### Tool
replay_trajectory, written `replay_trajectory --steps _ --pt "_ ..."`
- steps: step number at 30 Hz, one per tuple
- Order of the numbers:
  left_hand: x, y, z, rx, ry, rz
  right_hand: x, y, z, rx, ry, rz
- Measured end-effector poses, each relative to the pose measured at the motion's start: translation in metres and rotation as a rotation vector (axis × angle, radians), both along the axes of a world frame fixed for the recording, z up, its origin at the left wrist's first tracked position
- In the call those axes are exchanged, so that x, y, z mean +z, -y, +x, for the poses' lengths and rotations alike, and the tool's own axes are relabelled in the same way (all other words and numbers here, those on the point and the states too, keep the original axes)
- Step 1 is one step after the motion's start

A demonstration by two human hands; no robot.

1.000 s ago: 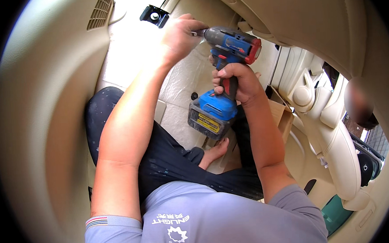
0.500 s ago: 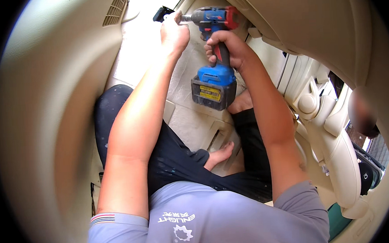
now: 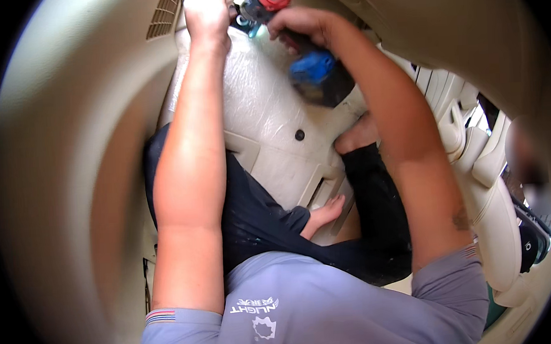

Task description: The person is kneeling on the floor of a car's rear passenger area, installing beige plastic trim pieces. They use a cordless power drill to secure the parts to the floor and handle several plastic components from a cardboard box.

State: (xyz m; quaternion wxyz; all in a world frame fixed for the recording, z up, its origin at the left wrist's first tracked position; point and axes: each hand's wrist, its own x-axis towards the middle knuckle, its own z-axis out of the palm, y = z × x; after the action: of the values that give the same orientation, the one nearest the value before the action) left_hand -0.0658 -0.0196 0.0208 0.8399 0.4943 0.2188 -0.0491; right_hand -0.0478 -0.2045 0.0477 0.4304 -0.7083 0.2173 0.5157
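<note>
A slatted vent (image 3: 163,16) sits in the curved beige trim panel (image 3: 50,152) at the left; a small round black plug (image 3: 299,134) dots the cream floor (image 3: 262,92); at right, a pale seat (image 3: 497,238) stands near something green (image 3: 495,312)

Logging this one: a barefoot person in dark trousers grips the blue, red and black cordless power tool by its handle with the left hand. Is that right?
Wrong hand: the head view shows the right hand gripping the power tool that way, not the left hand. The rest stands.
</note>
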Motion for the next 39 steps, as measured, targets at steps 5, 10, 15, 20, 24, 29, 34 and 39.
replay_trajectory --steps 5,10,15,20,24,29,34,39 --pt "-0.006 -0.014 0.043 -0.515 0.411 0.431 0.024 -0.031 0.04 0.281 0.058 -0.082" --pt "-0.01 0.016 0.053 -0.689 0.482 0.59 0.042 -0.028 0.048 0.288 0.035 -0.161" --pt "-0.024 0.018 0.042 -0.71 0.473 0.661 0.01 -0.024 0.005 0.331 0.014 -0.085" --pt "-0.025 0.046 0.038 -0.764 0.564 0.654 0.003 0.005 -0.004 0.181 0.111 -0.059" --pt "-0.031 0.042 0.021 -0.782 0.554 0.695 0.028 0.006 0.005 0.203 0.153 -0.015" --pt "-0.043 0.058 0.006 -0.812 0.569 0.705 0.039 0.005 0.043 0.329 0.096 -0.202" --pt "-0.049 0.074 -0.037 -0.823 0.615 0.748 0.026 0.002 0.047 0.284 0.056 -0.142" --pt "-0.067 0.097 -0.139 -0.835 0.688 0.809 0.032 -0.015 0.056 0.327 0.015 -0.18"
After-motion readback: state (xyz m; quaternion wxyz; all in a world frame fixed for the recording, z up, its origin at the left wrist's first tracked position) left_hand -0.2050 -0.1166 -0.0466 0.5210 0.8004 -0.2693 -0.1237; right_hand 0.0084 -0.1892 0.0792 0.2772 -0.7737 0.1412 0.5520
